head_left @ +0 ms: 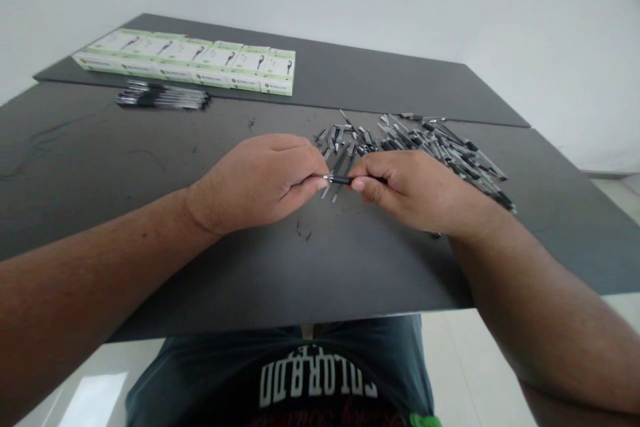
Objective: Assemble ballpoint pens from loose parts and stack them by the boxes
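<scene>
A pen (pixel 341 179) with a black grip and a clear, silvery section lies level between my two hands, above the dark table. My left hand (pixel 265 177) pinches its left end between thumb and fingers, hiding the tip. Around the black part on the right, the thumb and fingers of my right hand (pixel 405 187) are closed. Just beyond my hands is a loose heap of pens and pen parts (pixel 440 147), black and clear, spreading to the right. Several smaller pieces (pixel 340 140) lie between and behind my hands.
A row of white and green boxes (pixel 200 60) stands at the back left. In front of it lies a neat bundle of pens (pixel 163 96). The dark grey table (pixel 310 280) has its near edge close to my body, and a white wall rises behind.
</scene>
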{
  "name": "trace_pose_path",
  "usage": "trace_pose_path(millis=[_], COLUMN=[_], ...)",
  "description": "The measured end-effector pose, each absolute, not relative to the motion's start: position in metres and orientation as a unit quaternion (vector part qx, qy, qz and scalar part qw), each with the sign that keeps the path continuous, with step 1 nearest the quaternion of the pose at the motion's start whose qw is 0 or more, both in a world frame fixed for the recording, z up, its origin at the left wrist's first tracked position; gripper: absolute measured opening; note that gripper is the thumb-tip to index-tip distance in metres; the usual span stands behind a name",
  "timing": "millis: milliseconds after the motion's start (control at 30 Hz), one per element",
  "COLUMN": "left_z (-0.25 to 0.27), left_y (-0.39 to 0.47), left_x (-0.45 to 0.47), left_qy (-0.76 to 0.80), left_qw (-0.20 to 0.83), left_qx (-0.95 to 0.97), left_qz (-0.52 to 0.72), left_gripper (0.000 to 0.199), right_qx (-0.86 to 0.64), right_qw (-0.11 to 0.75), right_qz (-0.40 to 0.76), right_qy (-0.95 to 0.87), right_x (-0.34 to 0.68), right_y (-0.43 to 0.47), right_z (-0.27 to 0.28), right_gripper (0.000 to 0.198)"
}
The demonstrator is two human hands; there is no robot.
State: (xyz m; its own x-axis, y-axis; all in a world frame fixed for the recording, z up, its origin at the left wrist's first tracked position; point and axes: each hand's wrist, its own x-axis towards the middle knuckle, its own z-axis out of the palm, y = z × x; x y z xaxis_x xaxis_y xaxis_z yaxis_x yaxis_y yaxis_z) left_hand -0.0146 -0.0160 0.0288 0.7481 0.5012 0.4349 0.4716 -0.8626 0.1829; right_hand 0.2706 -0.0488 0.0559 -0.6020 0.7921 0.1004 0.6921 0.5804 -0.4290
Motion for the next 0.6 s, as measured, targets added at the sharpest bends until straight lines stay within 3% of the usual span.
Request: trace_pose_path(millis=[100, 233, 400, 600], left_z=[0.025, 0.013, 0.0, -0.004], left_y=[-0.012, 0.003, 0.022, 0.027], left_x=[-0.015, -0.019, -0.025, -0.023], left_qy=[0.292, 0.354, 0.352, 0.302], left_qw=[0.056, 0.102, 0.061, 0.063], left_qx=[0.92, 0.891, 0.904, 0.93], left_qz=[0.255, 0.267, 0.235, 0.198], left_gripper=[0.02, 0.034, 0.03, 0.038], right_qx=[-0.43, -0.497, -0.545, -0.551], right_qw=[0.143, 0.14, 0.147, 0.141], right_qz=[0.153, 0.089, 0.051, 0.055], right_qy=[-0.878, -0.852, -0.824, -0.821], right_x=[0.274, 0.28, 0.283, 0.28], right_y=[-0.046, -0.041, -0.036, -0.038], right_z=[0.055, 0.056, 0.056, 0.055], right_gripper=[0.028, 0.025, 0.023, 0.024])
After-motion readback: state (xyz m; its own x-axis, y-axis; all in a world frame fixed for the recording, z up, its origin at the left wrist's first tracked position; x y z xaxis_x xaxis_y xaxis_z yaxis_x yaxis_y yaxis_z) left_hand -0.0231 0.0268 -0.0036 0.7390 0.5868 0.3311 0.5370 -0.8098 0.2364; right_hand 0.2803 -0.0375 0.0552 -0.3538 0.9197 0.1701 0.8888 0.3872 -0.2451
